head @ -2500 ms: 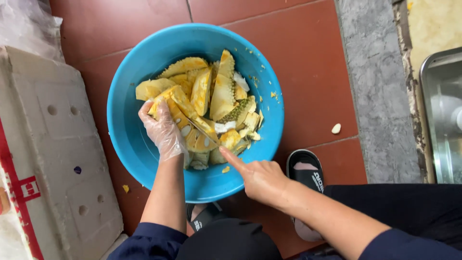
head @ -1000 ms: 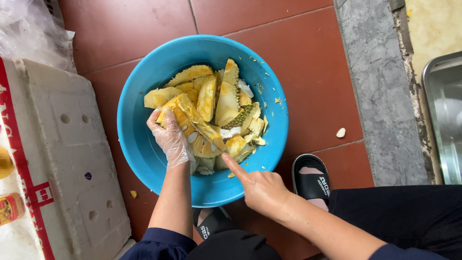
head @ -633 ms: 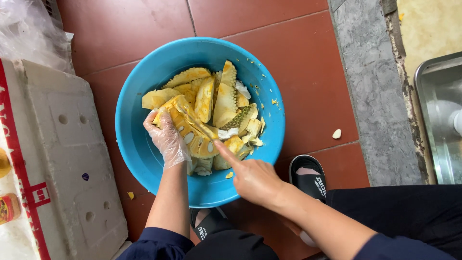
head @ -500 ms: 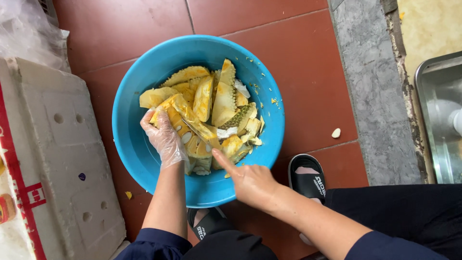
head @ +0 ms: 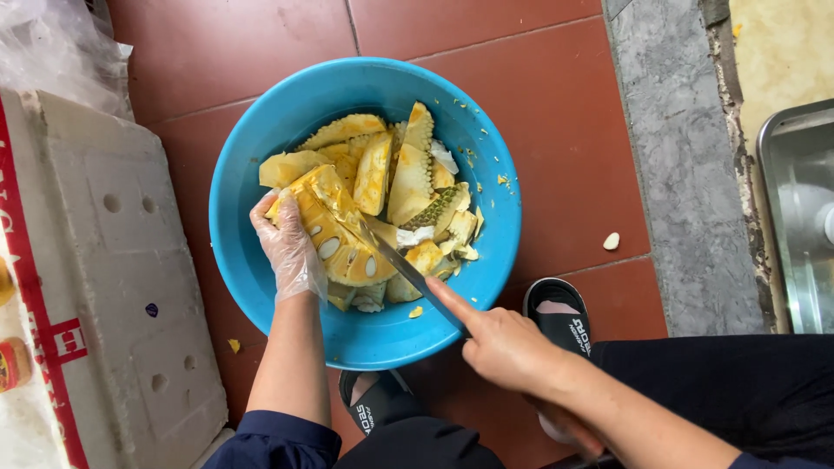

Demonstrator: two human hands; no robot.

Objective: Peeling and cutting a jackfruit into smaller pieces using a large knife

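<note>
- Red floor tiles (head: 261, 43) are carrying a blue plastic basin (head: 261, 287), set low between the person's feet so trimmings are falling inside it.
- At the basin's near-left side, a jackfruit wedge (head: 334, 239) is being held cut face up, exposing the seeds to the blade.
- Gloved left hand (head: 287, 247) is clasping that wedge's outer edge, steadying it.
- Right hand (head: 504, 347) is clenching a knife (head: 404, 269), forefinger lying along the spine, guiding the tip.
- Peeled rind pieces (head: 408, 178) are piling toward the far-right rim.
- Beside the basin's left are sitting a foam box (head: 113, 260); a sandal (head: 556, 317) near its right.
</note>
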